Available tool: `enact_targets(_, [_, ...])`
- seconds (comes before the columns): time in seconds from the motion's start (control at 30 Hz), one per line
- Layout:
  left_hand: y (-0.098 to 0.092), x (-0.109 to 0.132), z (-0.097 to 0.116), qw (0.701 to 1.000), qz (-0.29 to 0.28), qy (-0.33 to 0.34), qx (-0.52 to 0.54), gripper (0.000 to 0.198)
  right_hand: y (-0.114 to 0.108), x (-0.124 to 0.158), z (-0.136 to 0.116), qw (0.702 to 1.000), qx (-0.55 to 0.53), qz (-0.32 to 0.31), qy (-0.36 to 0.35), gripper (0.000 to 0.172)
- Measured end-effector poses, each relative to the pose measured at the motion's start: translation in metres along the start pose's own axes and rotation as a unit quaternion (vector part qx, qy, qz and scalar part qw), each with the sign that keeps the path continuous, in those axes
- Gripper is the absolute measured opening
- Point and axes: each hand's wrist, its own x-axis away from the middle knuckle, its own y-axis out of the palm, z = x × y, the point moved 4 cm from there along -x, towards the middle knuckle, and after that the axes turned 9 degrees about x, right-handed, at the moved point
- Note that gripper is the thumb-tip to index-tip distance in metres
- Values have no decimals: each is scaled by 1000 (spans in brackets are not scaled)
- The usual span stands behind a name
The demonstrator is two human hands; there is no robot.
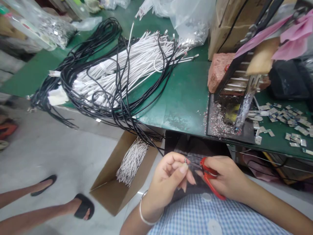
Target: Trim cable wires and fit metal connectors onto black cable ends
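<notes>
My left hand [172, 174] is closed, thumb and forefinger pinching the thin end of a black cable [158, 150] that hangs over from the table. Held by its red handles, a pair of scissors [211, 179] sits in my right hand [227, 178], whose fingers wrap round the grips. The scissor blades point left at the cable end, close to my left fingertips; whether they touch it is too blurred to tell. More black cables [146, 98] lie looped across a pile of white cables [141, 58] on the table.
A cardboard box [102, 192] with white cables stands on the floor below the green table [176, 111]. To the right are a hand press [246, 98], a brick [217, 70] and small metal pieces [288, 114]. Another person's sandalled feet [83, 207] are at lower left.
</notes>
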Motion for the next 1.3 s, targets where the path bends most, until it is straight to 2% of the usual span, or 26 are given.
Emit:
enact_targets(0.17, [1, 0, -1, 1000, -7, -6, 8, 25, -7, -2, -1, 997, 67, 35, -26, 20])
enact_targets(0.43, [1, 0, -3, 1000, -6, -10, 14, 22, -16, -7, -4, 996, 78, 24, -35, 12])
enact_targets(0.7, [7, 4, 7, 999, 39, -9, -17, 22, -18, -8, -2, 993, 108, -2, -43, 14])
enact_targets(0.93, [9, 6, 13, 999, 6, -9, -46, 17, -16, -8, -1, 993, 107, -33, -48, 18])
enact_targets(1.17, [3, 4, 15, 993, 43, -48, -101, 27, -19, -7, -1, 982, 180, -2, -54, 25])
enact_targets(1.3, [0, 3, 16, 989, 42, -56, -128, 29, -20, -8, -1, 976, 209, -5, -61, 26])
